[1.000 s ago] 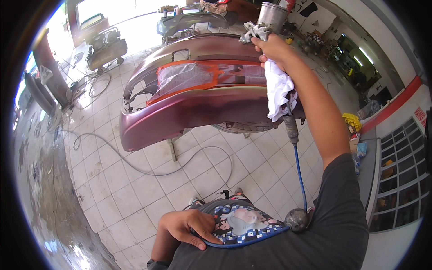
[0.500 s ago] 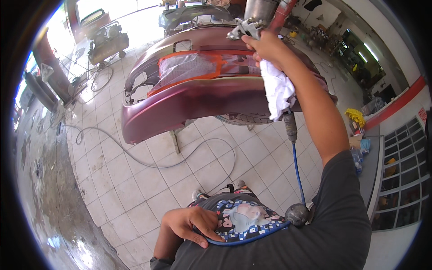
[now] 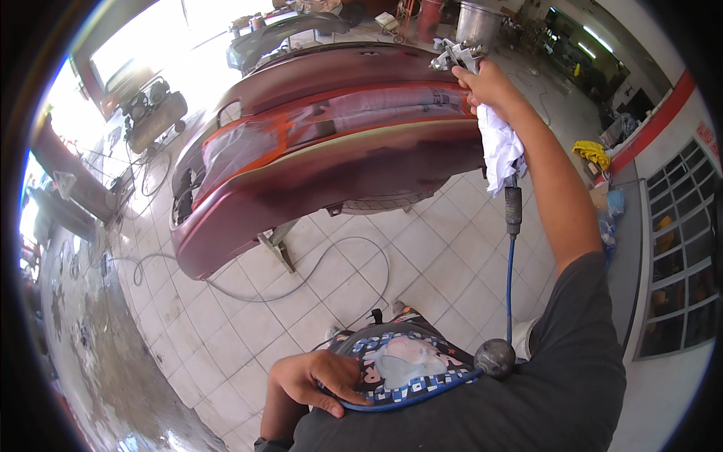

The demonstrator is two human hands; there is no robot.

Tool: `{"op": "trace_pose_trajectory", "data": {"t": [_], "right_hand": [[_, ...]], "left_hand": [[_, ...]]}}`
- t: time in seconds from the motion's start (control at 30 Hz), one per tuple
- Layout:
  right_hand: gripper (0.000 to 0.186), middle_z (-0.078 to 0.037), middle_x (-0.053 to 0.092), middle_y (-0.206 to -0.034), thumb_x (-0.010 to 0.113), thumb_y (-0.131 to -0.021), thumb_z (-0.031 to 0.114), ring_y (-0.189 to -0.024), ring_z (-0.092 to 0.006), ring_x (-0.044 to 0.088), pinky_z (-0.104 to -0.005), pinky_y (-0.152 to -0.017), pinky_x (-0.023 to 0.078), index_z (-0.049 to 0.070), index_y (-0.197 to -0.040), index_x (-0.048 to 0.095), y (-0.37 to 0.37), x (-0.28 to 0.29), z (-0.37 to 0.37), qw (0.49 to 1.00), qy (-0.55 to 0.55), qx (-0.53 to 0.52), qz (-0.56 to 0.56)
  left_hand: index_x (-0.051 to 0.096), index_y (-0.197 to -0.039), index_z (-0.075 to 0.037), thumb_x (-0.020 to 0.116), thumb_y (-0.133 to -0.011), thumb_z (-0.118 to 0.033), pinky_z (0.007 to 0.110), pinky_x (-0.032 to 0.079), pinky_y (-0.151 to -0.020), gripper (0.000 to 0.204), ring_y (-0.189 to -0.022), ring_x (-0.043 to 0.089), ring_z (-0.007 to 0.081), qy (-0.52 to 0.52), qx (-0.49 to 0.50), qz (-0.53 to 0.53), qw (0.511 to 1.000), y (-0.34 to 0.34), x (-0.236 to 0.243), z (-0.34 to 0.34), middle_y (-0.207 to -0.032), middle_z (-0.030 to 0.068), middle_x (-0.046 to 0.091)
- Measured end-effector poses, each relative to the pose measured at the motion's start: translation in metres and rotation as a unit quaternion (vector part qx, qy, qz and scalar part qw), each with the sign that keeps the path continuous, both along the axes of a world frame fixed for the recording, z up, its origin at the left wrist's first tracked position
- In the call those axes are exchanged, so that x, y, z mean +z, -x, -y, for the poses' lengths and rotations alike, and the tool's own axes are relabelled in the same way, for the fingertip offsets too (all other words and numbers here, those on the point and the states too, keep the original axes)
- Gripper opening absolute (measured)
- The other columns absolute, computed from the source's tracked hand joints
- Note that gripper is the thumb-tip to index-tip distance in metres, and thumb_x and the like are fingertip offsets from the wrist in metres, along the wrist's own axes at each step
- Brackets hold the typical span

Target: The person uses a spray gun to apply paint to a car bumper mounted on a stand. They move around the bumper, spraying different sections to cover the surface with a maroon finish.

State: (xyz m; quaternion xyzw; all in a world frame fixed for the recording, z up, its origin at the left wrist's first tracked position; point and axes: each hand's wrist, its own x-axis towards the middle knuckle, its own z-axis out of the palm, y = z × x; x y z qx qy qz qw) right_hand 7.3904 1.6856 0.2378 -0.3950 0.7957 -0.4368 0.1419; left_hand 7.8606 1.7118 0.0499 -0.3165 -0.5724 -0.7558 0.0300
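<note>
Held out ahead, my right hand (image 3: 491,89) is closed round the handle of a metal spray gun (image 3: 459,56) with a large silver cup (image 3: 479,24) on top. A crumpled white cloth (image 3: 500,149) hangs below that hand, partly hiding the handle. From the gun's lower end a dark fitting (image 3: 513,211) leads to a blue air hose (image 3: 509,290). The hose runs by a dark round ball (image 3: 495,358) and across my waist. There my left hand (image 3: 316,383) has its fingers curled on the hose. A maroon car bumper (image 3: 361,169), partly masked with plastic and orange tape, lies beyond the gun.
The bumper rests on a stand (image 3: 279,250) above a tiled floor (image 3: 331,279). A grey hose (image 3: 301,285) loops over the tiles. An air compressor (image 3: 154,117) stands at the far left. To the right are a metal grille (image 3: 678,241) and a yellow cloth (image 3: 593,154).
The view has shifted, and the bumper now sits more to the left and tilted. My right hand and spray gun appear further right. My left hand keeps its place on the hose.
</note>
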Motion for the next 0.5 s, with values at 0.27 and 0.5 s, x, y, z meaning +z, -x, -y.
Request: {"op": "trace_pose_trajectory", "data": {"t": [0.27, 0.5], "right_hand": [[0.030, -0.002, 0.054, -0.077, 0.070, -0.098, 0.028, -0.046, -0.0101, 0.047, -0.0331, -0.043, 0.045, 0.003, -0.102, 0.053, 0.128, -0.012, -0.039, 0.999, 0.033, -0.032, 0.017], [0.026, -0.002, 0.054, -0.077, 0.069, -0.098, 0.026, -0.046, -0.0109, 0.046, -0.0350, -0.044, 0.044, 0.005, -0.102, 0.054, 0.222, -0.024, -0.060, 0.995, 0.024, -0.081, 0.045]], "left_hand": [[0.073, -0.112, 0.010, 0.078, -0.090, -0.021, 0.037, 0.036, -0.066, 0.038, -0.060, 0.049, 0.0234, -0.004, 0.022, 0.040, 0.999, 0.065, 0.012, -0.019, -0.064, 0.0090, 0.056], [0.073, -0.108, 0.011, 0.080, -0.087, -0.022, 0.038, 0.034, -0.064, 0.040, -0.057, 0.048, 0.0228, -0.014, 0.037, 0.069, 0.997, 0.129, 0.014, -0.032, -0.063, 0.0084, 0.055]]}}
